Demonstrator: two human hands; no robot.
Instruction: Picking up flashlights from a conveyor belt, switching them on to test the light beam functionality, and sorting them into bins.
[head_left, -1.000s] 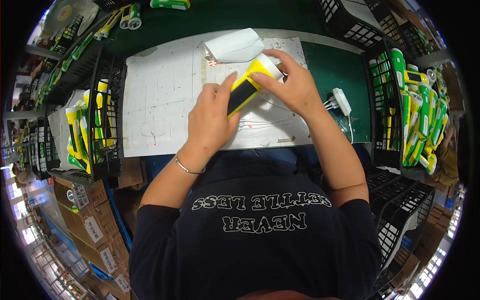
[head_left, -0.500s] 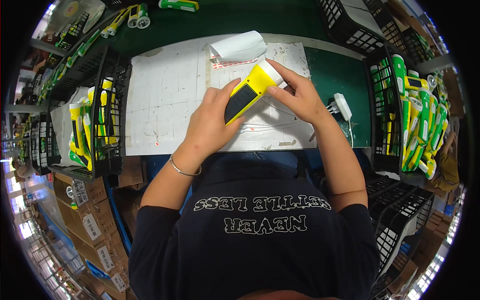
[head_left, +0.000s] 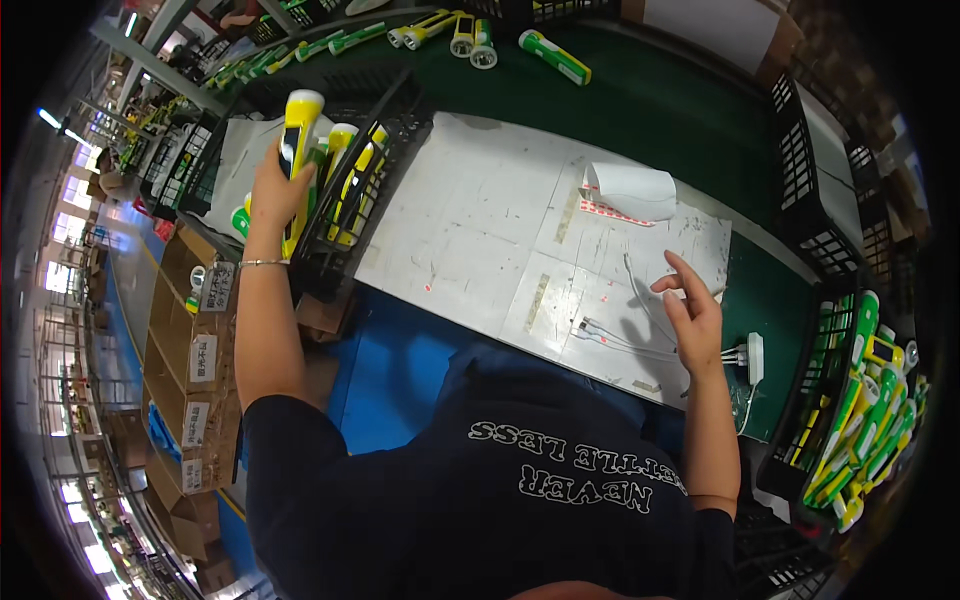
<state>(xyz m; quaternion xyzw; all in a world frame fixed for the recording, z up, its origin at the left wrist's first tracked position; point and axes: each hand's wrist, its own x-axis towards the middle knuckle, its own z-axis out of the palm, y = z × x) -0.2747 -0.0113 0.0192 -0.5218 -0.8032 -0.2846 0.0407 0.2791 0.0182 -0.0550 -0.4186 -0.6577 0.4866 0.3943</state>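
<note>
1. The left hand (head_left: 277, 197) is closed around the body of a yellow flashlight with a white round head and a dark rectangular panel (head_left: 299, 128); a thin silver bracelet (head_left: 264, 262) circles that wrist.
2. This flashlight is at the left, over a black plastic lattice basket (head_left: 400, 110), its white head pointing up and away to the far side. Whether its lower end touches the other yellow and green flashlights in the basket, I cannot tell.
3. Half a second ago both hands held the flashlight above the white rectangular work board (head_left: 455, 190); now only the left hand has it, carried off the board to the left.
4. The right hand (head_left: 697, 325) has let go of the flashlight's head. It is empty, fingers loosely bent and parted, at the near right part of the board, near the thin white cables (head_left: 640, 347); contact with them is unclear.
5. The whole view has swung left, so the board lies slanted and blue flooring shows beside the near edge.
6. The curled white paper sheet (head_left: 632, 190) remains on the far part of the board, and the white plug block (head_left: 755, 358) remains on the green table surface at right.
</note>
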